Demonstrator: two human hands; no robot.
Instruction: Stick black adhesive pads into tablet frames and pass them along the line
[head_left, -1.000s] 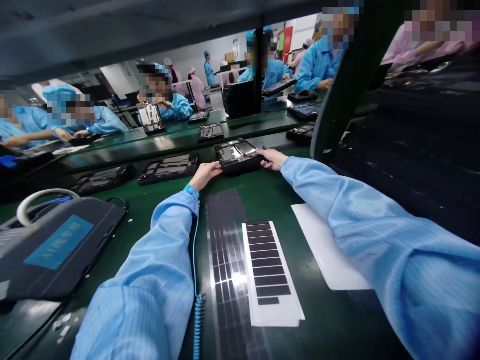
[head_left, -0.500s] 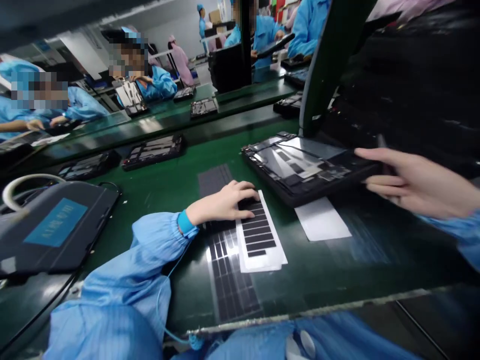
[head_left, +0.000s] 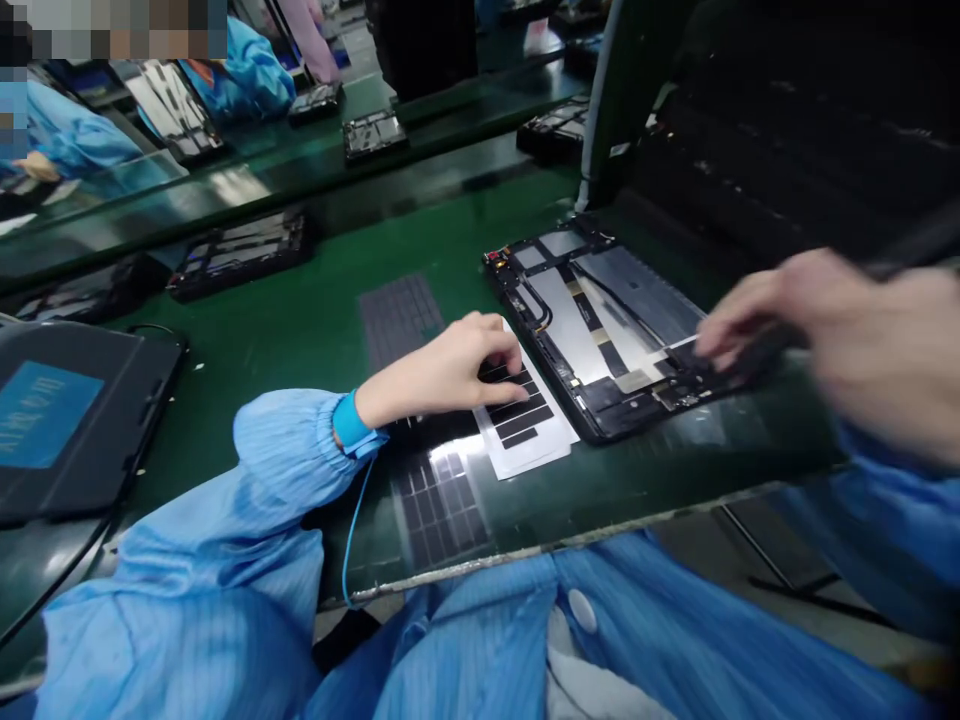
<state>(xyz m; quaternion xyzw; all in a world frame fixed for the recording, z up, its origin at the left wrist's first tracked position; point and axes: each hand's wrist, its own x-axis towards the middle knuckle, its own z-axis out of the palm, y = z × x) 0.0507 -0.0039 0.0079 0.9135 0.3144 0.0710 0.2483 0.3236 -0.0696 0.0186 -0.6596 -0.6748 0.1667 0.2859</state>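
My left hand (head_left: 469, 365) rests over a white sheet of black adhesive strips (head_left: 534, 420). Its fingers are bent and there is a gap between thumb and forefinger, with nothing visible in it. To the right, an opened tablet-like device (head_left: 600, 330) lies flat, showing silvery plates, dark ribbon cables and a circuit board. My right hand (head_left: 795, 320) is over the device's right edge, smeared by motion. A thin pale strip shows at its fingertips, but whether the hand holds it I cannot make out. Left of the sheet lie a grey gridded sheet (head_left: 401, 315) and a clear sheet with dark rectangles (head_left: 442, 510).
A dark grey case with a blue label (head_left: 51, 413) stands at the left. More opened devices (head_left: 240, 250) lie along the green bench (head_left: 247, 355). An upright post (head_left: 604, 110) rises behind the nearest device. Across the bench are co-workers in blue sleeves (head_left: 251, 75).
The device has gone from tilted in my right hand to flat on the bench, and the loose white paper beneath it is now out of sight. My view has swung downward.
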